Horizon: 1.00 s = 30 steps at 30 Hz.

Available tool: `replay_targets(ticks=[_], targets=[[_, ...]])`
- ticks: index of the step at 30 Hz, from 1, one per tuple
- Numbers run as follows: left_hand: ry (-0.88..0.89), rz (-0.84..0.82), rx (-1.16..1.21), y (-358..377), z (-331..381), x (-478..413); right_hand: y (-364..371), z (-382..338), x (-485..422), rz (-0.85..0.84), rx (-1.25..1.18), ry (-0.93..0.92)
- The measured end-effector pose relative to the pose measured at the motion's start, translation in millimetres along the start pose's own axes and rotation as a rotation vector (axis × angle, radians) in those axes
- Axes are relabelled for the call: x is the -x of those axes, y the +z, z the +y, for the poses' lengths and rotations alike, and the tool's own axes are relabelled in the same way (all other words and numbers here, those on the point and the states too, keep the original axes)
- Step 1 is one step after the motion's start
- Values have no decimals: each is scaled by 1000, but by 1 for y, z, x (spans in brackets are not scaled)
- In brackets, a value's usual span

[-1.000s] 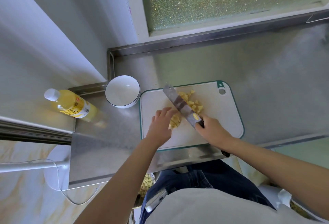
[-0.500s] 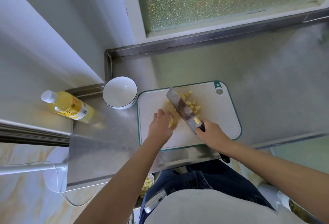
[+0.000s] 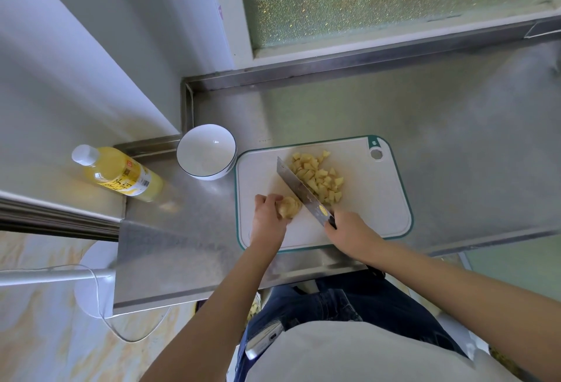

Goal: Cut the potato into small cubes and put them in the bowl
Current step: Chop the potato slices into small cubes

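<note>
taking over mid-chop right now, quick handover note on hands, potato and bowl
Left hand holds the uncut potato piece on the cutting board.
Right hand grips the knife, blade between that piece and the cubes.
Done: cubes piled on the board, right of the blade.
The bowl, left of the board, holds nothing.
Left: dice the last piece, move all cubes into the bowl.

Draws the left hand back off the top of the potato chunk, now gripping it from its left side with the rounded end exposed. Sets the cleaver blade just right of that chunk. Shows a broader heap of potato cubes beyond the blade.
</note>
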<state>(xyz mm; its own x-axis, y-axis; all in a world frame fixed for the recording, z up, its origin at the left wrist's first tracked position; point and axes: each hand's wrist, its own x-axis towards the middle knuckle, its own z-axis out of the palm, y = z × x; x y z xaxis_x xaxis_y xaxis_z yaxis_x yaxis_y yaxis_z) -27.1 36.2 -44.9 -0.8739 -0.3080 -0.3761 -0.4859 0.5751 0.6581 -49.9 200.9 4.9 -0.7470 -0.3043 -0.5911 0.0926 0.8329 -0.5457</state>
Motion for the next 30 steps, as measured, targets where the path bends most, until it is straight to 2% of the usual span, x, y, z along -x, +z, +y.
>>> replay_targets(ticks=[17,30], targets=[[22,60,106,3,1,4,-1,0,-1,2,46,-22],[-55,114,114,8,2,1,-16,-4,3,-3,75,-58]])
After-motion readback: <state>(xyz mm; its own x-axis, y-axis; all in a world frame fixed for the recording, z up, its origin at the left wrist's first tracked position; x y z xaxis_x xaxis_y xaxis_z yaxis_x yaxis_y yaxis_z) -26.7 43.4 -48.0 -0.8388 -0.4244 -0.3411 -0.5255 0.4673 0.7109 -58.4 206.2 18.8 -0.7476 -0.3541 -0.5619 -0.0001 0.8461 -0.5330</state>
